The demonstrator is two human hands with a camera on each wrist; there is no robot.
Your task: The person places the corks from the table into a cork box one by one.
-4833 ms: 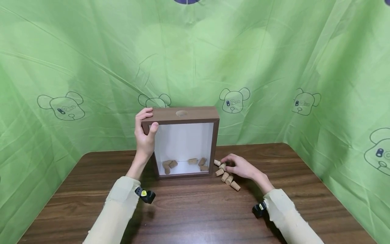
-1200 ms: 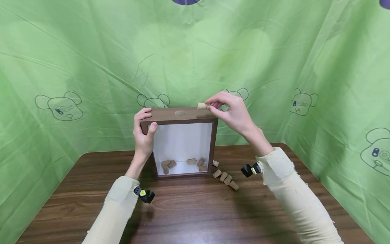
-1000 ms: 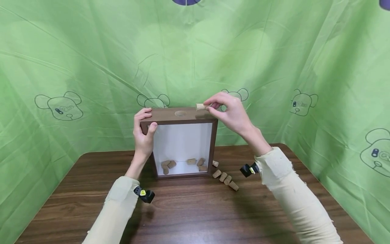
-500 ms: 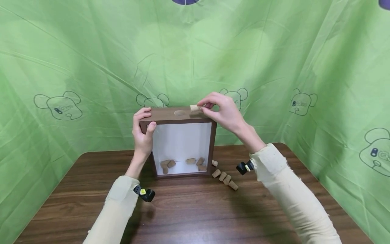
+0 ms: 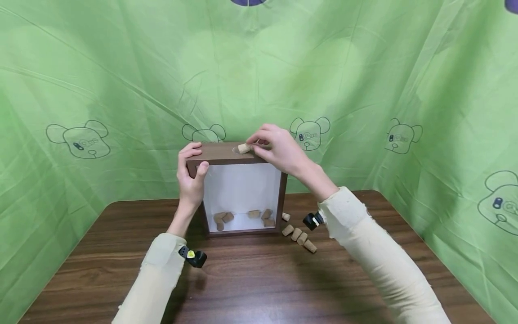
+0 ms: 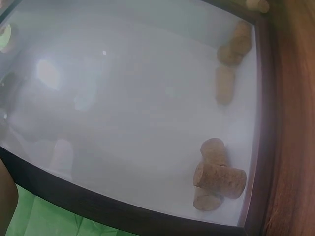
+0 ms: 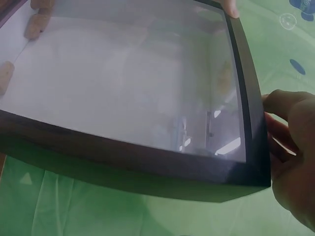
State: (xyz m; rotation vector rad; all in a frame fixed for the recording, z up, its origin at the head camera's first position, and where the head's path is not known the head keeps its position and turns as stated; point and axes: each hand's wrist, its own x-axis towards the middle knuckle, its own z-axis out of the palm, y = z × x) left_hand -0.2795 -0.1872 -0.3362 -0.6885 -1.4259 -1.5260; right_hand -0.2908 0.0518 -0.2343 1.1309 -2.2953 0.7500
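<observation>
A brown-framed box with a clear front (image 5: pixel 243 189) stands upright on the table. My left hand (image 5: pixel 191 180) grips its upper left corner, thumb on the front and fingers over the top. Between the thumb and fingers of my right hand (image 5: pixel 279 150) a cork (image 5: pixel 244 148) is pinched, its end at the oval hole (image 5: pixel 235 150) in the box's top. Inside, several corks lie on the bottom in two groups, one at the left (image 5: pixel 224 218) and one at the right (image 5: pixel 267 214). In the right wrist view the box hides the pinched cork beside the hand (image 7: pixel 295 142).
Several loose corks (image 5: pixel 301 238) lie on the wooden table (image 5: pixel 243 283) to the right of the box, one of them (image 5: pixel 286 217) close by its lower right side. Behind the table hangs a green curtain (image 5: pixel 259 67) with printed bear heads.
My right hand has lifted a cork from the group on the table and carried it up, then leftward along the box's top to the hole. The left hand has kept its grip.
</observation>
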